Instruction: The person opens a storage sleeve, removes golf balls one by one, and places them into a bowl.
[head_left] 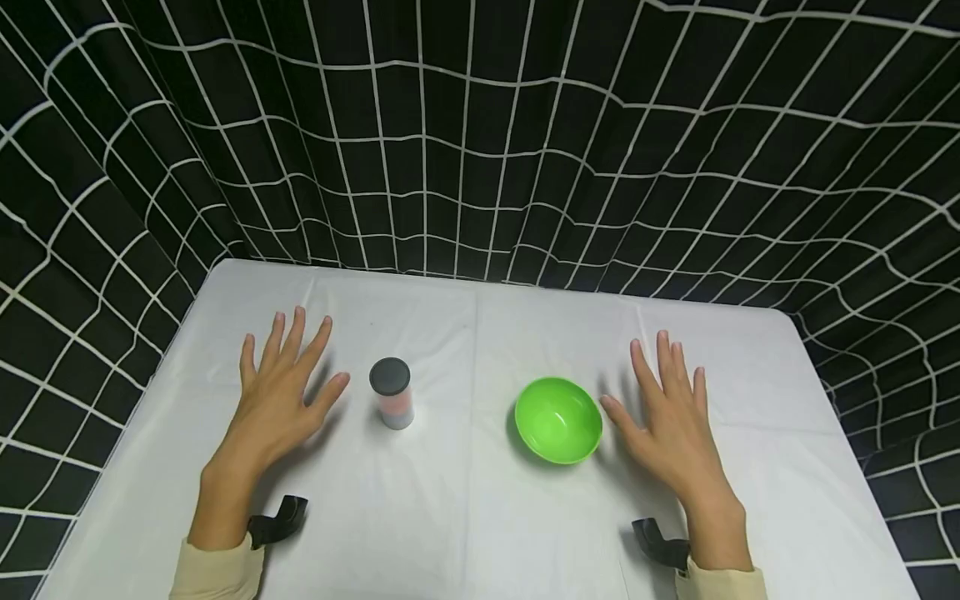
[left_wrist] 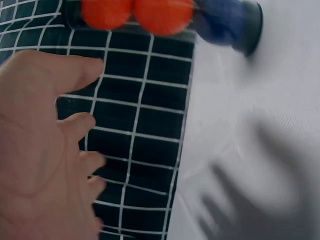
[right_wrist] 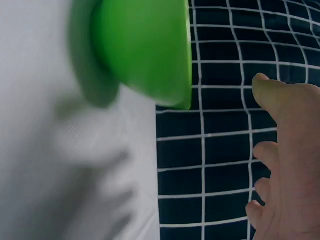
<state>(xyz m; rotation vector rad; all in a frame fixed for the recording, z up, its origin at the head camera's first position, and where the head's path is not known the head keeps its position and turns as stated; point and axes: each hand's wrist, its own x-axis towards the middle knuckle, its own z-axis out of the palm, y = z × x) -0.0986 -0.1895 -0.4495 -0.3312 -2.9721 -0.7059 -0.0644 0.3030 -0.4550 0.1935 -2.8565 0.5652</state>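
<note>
Both bare hands hover over the white table with fingers spread. My left hand is left of a clear tube with a dark grey lid, standing upright. In the left wrist view, orange balls and something blue show through its wall, while its upper end is out of frame. To the right of a shallow bright green bowl, my right hand holds its thumb tip close to the rim. The bowl sits upright with nothing in it. Neither hand holds anything.
A white cloth covers the table. Black fabric with a white grid hangs behind the table and along its sides. Each wrist wears a black camera mount, the left mount and the right mount, beside beige sleeves.
</note>
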